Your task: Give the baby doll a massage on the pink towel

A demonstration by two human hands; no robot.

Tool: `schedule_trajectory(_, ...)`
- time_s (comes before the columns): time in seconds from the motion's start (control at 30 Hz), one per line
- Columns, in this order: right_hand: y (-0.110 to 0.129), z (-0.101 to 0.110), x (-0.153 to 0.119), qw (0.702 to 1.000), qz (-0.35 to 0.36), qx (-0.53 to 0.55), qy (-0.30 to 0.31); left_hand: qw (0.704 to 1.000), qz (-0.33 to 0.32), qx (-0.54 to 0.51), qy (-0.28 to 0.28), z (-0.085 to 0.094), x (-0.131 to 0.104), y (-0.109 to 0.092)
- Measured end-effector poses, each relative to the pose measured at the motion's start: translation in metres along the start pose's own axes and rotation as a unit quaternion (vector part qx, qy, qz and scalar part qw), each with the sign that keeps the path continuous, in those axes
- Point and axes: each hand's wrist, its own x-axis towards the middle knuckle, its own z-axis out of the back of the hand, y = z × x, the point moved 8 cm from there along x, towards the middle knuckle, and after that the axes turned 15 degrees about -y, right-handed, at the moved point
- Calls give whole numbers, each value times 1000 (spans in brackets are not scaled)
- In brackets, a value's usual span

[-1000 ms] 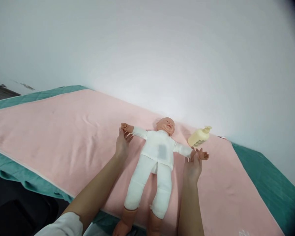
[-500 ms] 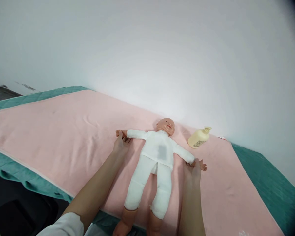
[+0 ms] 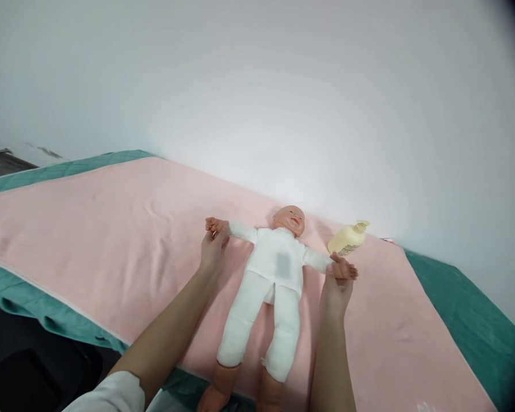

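A baby doll [image 3: 274, 257] with a white cloth body lies on its back on a pink blanket [image 3: 120, 229], its arms spread and its legs toward me. My left hand [image 3: 212, 249] is closed around the doll's hand and wrist on the left. On the right, my right hand [image 3: 337, 289] grips the doll's other wrist from below, and the doll's fingers stick out above mine. Both of the doll's hands are raised a little off the blanket. A grey patch marks the doll's chest.
A pale yellow pump bottle [image 3: 347, 239] lies tilted just beyond the doll's arm on the right. Green quilted cloth [image 3: 459, 303] shows under the blanket. A white wall [image 3: 257, 103] rises behind. At lower left is a dark object [image 3: 30, 355].
Both doll arms have been lifted slightly. The arm on the right moved up and now covers part of the bottle's lower edge. My hands moved with them.
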Motion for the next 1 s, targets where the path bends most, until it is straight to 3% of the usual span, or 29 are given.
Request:
schedule_trajectory(0.1, 12, -15, -14, 997, 47, -33, 49, 992, -104, 40, 65, -15, -21, -20)
schedule_trajectory(0.23, 19, -38, -35, 972, 105, -48, 205, 942, -240, 162, 171, -33, -51, -27)
schedule_trajectory(0.33, 21, -48, -47, 942, 133, -62, 302, 887, -303, 248, 245, -42, -64, -17)
schedule_trajectory(0.5, 23, -55, -60, 900, 152, -104, 394, 771, -408, 286, 396, -56, -86, -7)
schedule_trajectory(0.7, 21, -56, -61, 886, 160, -102, 423, 700, -420, 318, 482, -59, -94, 1)
schedule_trajectory(0.8, 22, -58, -62, 885, 165, -103, 424, 688, -417, 317, 503, -57, -96, 4)
schedule_trajectory(1.0, 24, -62, -68, 879, 177, -151, 415, 683, -420, 343, 489, -59, -98, 5)
